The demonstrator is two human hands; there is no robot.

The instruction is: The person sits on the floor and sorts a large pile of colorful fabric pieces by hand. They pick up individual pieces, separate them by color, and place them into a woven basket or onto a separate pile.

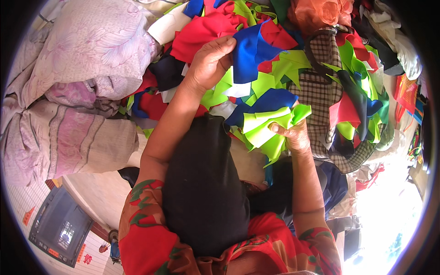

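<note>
My left hand, its fingers closed in a pinch, grips the edge of a blue fabric scrap that hangs over the heap. Lower and to the right, my right hand is closed on several lime-green fabric scraps, with the thumb on top of them. Another blue scrap lies just behind the green ones; whether my right hand holds it too, I cannot tell. Beneath both hands spreads a mixed pile of cloth offcuts, with red pieces at the back and green pieces near the middle.
Bulky pale floral cloth bundles fill the left side. A brown checked cloth bag stands at the right, with more scraps beside it. An orange plastic bag sits at the back. My dark-clad knee rises between my arms.
</note>
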